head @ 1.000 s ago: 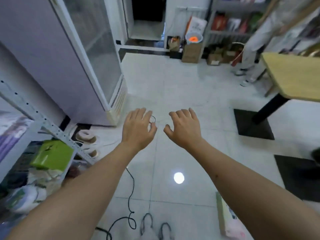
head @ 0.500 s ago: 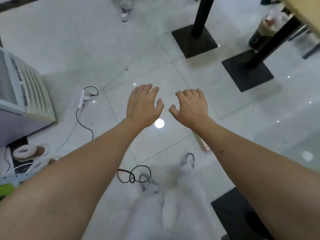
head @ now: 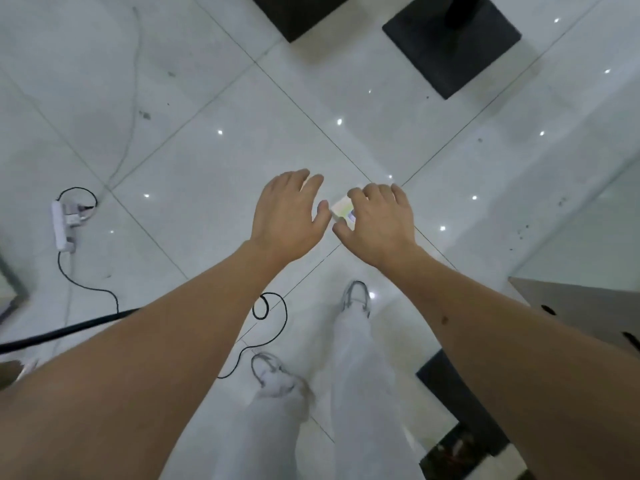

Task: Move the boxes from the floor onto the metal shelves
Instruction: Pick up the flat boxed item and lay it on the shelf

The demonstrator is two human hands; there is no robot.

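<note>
A small pale box [head: 341, 206] with a yellowish face lies on the white tiled floor, mostly hidden beneath my hands. My left hand [head: 289, 213] hovers over its left side, palm down, fingers spread and relaxed. My right hand [head: 379, 220] hovers over its right side, fingers slightly bent, thumb near the box's near corner. Whether either hand touches the box I cannot tell. No metal shelves are in view.
A white power strip [head: 62, 226] with a black cable [head: 90, 289] lies on the floor at left, the cable looping near my feet [head: 356, 296]. Black table bases [head: 450, 46] stand at top right. A brown cardboard box edge [head: 588, 313] shows at right.
My view has tilted from the room down to the floor. Both hands have reached forward and down over a small box that was hidden behind my right forearm before.
</note>
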